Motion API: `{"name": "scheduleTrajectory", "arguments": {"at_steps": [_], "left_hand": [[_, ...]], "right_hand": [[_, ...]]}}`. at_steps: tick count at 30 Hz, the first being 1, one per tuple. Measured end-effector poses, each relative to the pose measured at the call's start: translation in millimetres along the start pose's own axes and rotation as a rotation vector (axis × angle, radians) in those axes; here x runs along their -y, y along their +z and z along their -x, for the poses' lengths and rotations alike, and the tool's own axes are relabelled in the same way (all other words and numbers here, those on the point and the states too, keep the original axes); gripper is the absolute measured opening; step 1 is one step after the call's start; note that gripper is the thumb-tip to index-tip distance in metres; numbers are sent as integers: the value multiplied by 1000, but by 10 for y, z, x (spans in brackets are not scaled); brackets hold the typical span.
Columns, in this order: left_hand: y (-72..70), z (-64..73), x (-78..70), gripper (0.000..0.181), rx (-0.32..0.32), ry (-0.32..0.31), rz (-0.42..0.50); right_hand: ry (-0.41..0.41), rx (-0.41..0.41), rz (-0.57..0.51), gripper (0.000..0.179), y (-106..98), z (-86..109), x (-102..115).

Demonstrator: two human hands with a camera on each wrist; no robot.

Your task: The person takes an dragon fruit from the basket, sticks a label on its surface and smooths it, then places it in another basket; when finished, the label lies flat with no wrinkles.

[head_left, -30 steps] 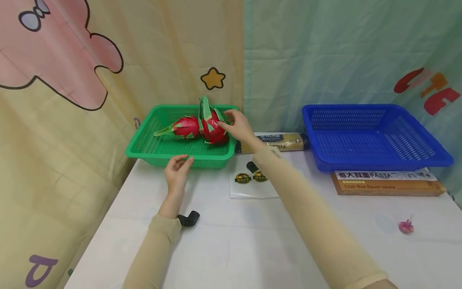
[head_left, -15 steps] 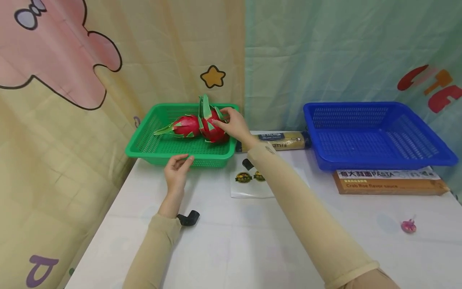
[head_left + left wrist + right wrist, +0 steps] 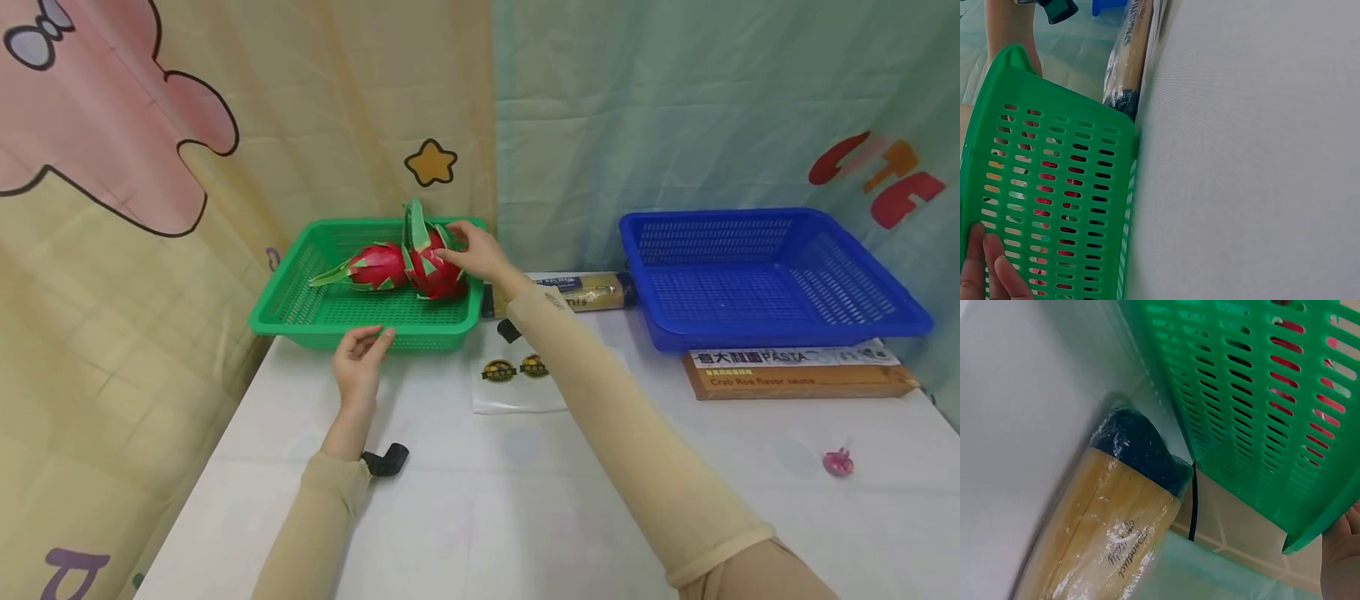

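Two red dragon fruits with green leafy scales lie inside the green basket [image 3: 442,340] in the head view. My right hand [image 3: 483,254] reaches over the basket's right rim, with thumb and fingers curved on the right-hand dragon fruit [image 3: 433,271]. The other dragon fruit [image 3: 377,267] lies against it on the left, its leafy tip pointing left. My left hand [image 3: 358,367] is at the basket's front rim, fingers loosely bent and holding nothing. The left wrist view shows its fingers [image 3: 1007,275] right at the slotted wall. The right wrist view shows only part of my right hand [image 3: 1342,562].
A blue basket [image 3: 663,337] stands at the right, partly over a pasta box [image 3: 802,383]. Between the baskets lies a bag of spaghetti [image 3: 592,292]. A clear plastic sheet with stickers [image 3: 498,371] lies in front. A small pink object [image 3: 838,462] sits at the right.
The head view has shifted slightly. My right hand has moved a little left over the right-hand dragon fruit; the left hand keeps its place at the front rim.
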State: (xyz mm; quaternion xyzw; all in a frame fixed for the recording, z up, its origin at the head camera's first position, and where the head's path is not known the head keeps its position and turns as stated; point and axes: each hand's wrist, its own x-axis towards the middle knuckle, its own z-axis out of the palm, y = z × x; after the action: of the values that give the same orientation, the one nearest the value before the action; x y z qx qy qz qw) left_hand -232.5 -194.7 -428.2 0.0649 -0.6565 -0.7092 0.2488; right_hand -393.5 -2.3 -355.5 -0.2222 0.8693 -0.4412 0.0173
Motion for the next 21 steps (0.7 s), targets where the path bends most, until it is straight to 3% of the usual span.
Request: {"name": "scheduleTrajectory", "arguments": {"at_steps": [12, 21], "left_hand": [[-1, 9, 20, 11, 5, 53, 49], [3, 15, 31, 13, 6, 67, 45]], "right_hand": [[-34, 94, -44, 57, -74, -43, -15], [-3, 120, 47, 66, -30, -35, -2]]}}
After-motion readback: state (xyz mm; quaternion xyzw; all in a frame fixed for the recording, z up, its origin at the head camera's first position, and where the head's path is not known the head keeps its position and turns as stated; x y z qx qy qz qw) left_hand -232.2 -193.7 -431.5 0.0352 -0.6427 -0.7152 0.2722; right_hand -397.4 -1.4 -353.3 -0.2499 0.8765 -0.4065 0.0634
